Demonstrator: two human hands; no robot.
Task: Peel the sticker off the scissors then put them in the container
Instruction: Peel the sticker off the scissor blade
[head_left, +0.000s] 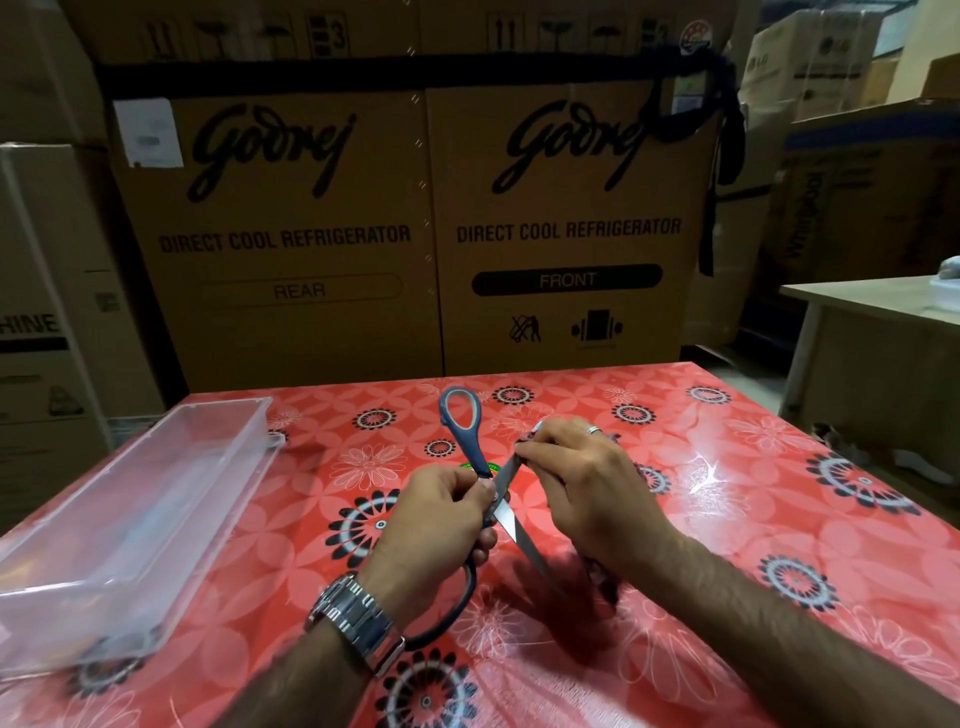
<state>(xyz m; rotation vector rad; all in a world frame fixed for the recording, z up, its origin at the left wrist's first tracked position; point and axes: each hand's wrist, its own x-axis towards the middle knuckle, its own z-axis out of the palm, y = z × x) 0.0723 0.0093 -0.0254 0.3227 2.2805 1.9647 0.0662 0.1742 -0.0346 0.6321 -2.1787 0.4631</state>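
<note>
The scissors (462, 431) have blue-and-grey handles and steel blades, and they are spread wide open above the red flowered tablecloth (727, 467). My left hand (436, 525) grips them near the pivot, one handle loop pointing away from me and the other loop below my palm. My right hand (582, 488) pinches one blade near its upper end, where a small strip of sticker (524, 441) shows at my fingertips. A green label (475, 466) peeks out at the pivot. The clear plastic container (130, 519) lies at the table's left.
Large cardboard refrigerator boxes (415, 234) stand directly behind the table. A white table (872, 306) is at the right, beyond a gap. More boxes are stacked at the far left and far right.
</note>
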